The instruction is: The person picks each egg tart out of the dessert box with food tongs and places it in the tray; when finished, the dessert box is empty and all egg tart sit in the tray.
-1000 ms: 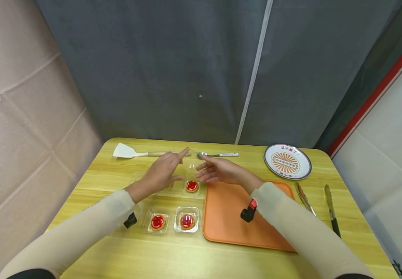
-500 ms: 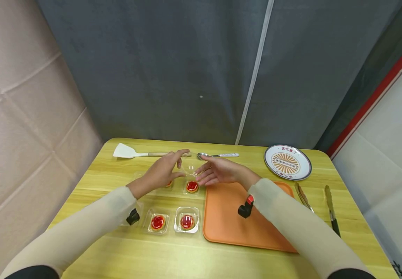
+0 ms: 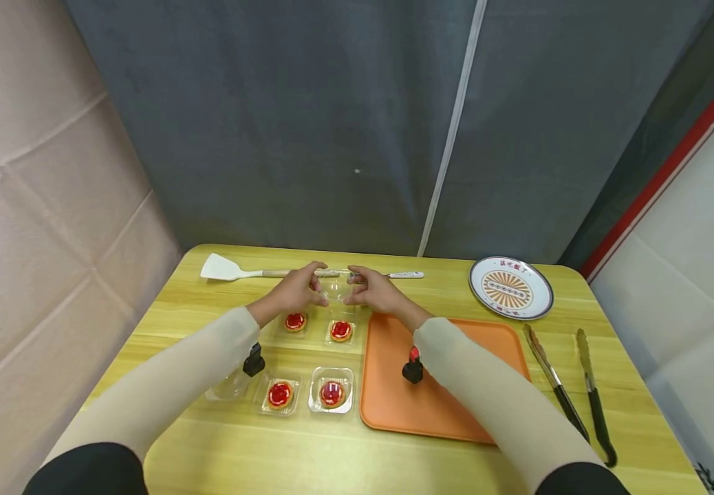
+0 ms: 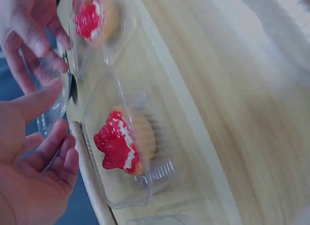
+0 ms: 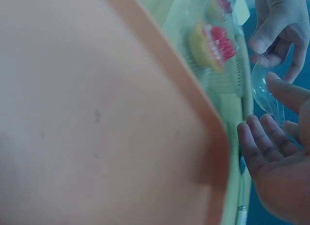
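Note:
My left hand (image 3: 295, 290) and right hand (image 3: 379, 293) face each other near the back of the table, holding a clear plastic lid (image 3: 336, 289) between them. In the right wrist view, thumb and fingers of each hand meet the edges of the domed lid (image 5: 264, 96). Below the hands, a red-topped tart (image 3: 296, 322) and another tart (image 3: 341, 331) sit in clear containers. Two more, a left front tart (image 3: 280, 394) and a right front tart (image 3: 332, 393), stand nearer me in their own clear trays. The left wrist view shows a tart (image 4: 118, 141) close up, with white cream piping.
An orange tray (image 3: 419, 412) lies right of the tarts, under my right forearm. Behind are a white spatula (image 3: 223, 268) and a spoon (image 3: 406, 275). A patterned plate (image 3: 510, 287) and metal tongs with black handles (image 3: 592, 395) are at the right. Another clear container (image 3: 230, 388) is front left.
My right hand has moved left and its fingers have closed in on the lid that the left hand holds. The left hand has shifted slightly, uncovering the back left tart.

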Motion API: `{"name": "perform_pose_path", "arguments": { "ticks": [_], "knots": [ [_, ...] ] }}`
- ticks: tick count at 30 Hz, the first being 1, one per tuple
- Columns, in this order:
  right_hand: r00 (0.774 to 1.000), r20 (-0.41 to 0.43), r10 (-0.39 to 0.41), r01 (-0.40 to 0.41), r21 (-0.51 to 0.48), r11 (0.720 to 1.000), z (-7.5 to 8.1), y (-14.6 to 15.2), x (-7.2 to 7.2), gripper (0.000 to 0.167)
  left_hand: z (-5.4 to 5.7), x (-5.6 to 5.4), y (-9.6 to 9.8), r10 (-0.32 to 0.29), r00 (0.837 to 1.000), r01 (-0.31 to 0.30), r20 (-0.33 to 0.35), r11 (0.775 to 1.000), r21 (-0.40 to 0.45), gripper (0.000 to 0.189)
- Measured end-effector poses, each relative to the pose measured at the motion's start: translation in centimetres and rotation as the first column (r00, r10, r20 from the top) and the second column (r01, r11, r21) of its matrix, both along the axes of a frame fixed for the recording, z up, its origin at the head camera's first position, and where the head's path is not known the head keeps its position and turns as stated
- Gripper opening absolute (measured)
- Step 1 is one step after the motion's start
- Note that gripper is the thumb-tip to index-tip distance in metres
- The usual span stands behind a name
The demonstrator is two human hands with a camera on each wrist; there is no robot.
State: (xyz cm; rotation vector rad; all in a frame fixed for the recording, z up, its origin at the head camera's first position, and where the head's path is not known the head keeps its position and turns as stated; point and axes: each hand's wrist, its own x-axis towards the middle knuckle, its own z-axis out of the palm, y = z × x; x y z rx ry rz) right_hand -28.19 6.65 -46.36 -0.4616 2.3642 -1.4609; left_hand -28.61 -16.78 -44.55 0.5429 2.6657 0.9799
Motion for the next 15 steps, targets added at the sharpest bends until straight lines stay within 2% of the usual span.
{"name": "perform_pose_path", "arguments": {
  "ticks": [4,7,11,15],
  "knots": [
    [1.000,0.008,-0.026,0.026,0.033,0.999,-1.1,-0.5,-0.5,0.080,-0.5,-0.7,-0.1,-0.013,0.996,0.011,0.088,1.000,0.015,0.081],
    [1.000,-0.007,-0.026,0.027,0.083,0.996,-1.6,-0.7,-0.7,0.080,-0.6,-1.0,-0.2,-0.029,0.992,0.027,0.120,0.999,0.019,0.080],
    [0.999,-0.030,-0.013,0.017,0.132,0.991,-1.8,-0.8,-0.8,0.080,-0.6,-1.1,-0.4,-0.056,0.989,0.051,0.137,0.998,0.034,0.077],
    [1.000,-0.026,0.000,0.003,0.135,0.991,-1.8,-0.8,-0.7,0.081,-0.6,-1.1,-0.4,-0.064,0.988,0.060,0.141,0.998,0.037,0.076]
  ]
}}
